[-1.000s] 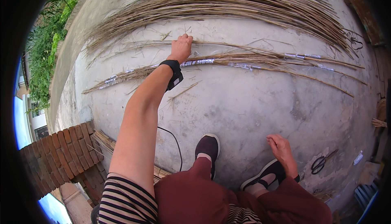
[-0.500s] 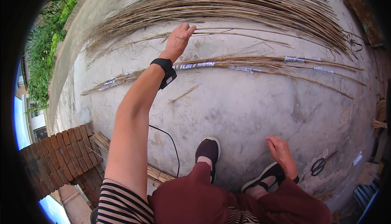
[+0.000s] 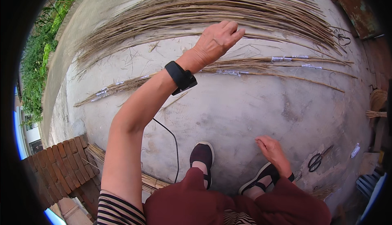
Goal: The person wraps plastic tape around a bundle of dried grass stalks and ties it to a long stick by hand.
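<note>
The left hand (image 3: 220,39) is positioned in the upper centre of the frame, palm down, fingers curled over the lower edge of the loose stalk pile (image 3: 212,10). A thin stalk (image 3: 271,38) extends right from beside its fingertips; whether the fingers pinch it cannot be told, as the palm side is hidden. A black wristband (image 3: 179,77) encircles the left wrist.

The stalk pile lies lengthwise on the concrete floor (image 3: 220,110), across the top of the frame. Below it, a taped stalk bundle (image 3: 239,65) runs roughly parallel, partly covered by the left forearm.

The right hand (image 3: 271,149) is at lower right, fingers loosely bent; its grip cannot be told. Scissors (image 3: 321,157) lie to its right, on the floor.
</note>
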A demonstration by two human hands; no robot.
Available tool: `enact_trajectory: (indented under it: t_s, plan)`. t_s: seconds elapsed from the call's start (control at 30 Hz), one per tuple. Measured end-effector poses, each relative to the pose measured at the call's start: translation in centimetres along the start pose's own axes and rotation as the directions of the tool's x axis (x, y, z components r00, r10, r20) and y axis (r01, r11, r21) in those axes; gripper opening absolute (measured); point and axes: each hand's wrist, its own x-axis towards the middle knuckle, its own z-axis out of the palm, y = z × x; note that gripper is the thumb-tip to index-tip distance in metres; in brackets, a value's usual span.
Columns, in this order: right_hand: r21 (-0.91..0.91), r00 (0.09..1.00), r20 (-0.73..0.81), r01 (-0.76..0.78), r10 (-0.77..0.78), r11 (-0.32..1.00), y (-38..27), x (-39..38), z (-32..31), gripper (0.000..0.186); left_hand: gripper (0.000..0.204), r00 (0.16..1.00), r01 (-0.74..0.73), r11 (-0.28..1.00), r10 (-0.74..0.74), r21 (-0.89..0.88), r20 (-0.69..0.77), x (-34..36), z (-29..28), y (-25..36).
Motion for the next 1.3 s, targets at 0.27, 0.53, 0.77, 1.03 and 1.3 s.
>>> enact_trajectory:
  t_s: [0.27,0.53,0.77,1.03,1.3]
  plan:
    - [0.363,0.985,-0.011,-0.156,0.172,0.919,-0.1,0.4,-1.1,0.016,0.033,0.996,-0.078,0.987,0.071,-0.137,-0.058,0.2,-1.9,8.7]
    - [0.648,0.951,-0.128,-0.134,0.281,0.75,0.4,1.2,-2.5,0.019,0.016,0.993,0.058,0.852,-0.104,-0.52,-0.061,4.9,-0.8,10.1]
    - [0.873,0.914,-0.204,0.007,0.35,0.489,-0.6,1.1,-5.0,0.029,0.014,0.981,0.076,0.841,0.033,-0.536,0.19,1.5,0.5,15.9]
    - [0.968,0.872,-0.25,0.216,0.422,0.126,2.4,-1.8,-3.6,0.03,0.014,0.938,0.03,0.732,0.215,-0.681,0.272,-3.2,2.2,20.7]
    - [0.939,0.796,-0.338,0.325,0.502,0.117,5.1,-0.1,-6.4,0.024,0.021,0.881,0.108,0.813,0.188,-0.572,0.434,-6.2,0.3,14.3]
